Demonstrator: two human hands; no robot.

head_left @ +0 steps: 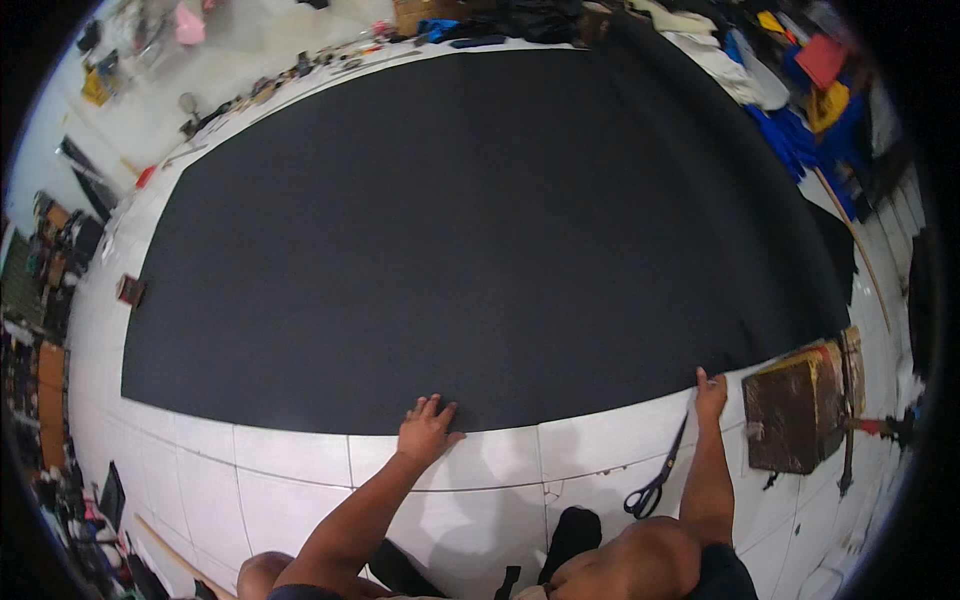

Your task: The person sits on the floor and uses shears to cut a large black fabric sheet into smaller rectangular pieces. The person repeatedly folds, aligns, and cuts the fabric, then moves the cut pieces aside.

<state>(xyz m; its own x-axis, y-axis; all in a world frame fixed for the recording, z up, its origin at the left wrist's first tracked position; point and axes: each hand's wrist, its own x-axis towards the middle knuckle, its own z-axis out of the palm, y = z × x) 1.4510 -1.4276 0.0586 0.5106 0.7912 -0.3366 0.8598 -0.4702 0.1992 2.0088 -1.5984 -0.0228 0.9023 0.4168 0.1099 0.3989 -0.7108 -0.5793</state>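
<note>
A large black sheet point(450, 230), smooth like fabric or vinyl, lies spread over the white tiled floor in front of me. My left hand point(427, 432) rests on its near edge, palm down, fingers apart. Further right, my right hand point(711, 395) is at the same edge with its fingers bent and seems to pinch the sheet there; small creases run through the sheet close by. Between my right forearm and my feet, a pair of black-handled scissors point(655, 485) lies on the tiles, blades pointing toward the sheet's edge.
A worn brown block-like box point(795, 410) stands right of my right hand, against the sheet's corner. A small tin point(130, 290) sits at the left edge. Piled cloth point(790, 135) fills the far right. A wooden stick point(180, 555) lies at lower left.
</note>
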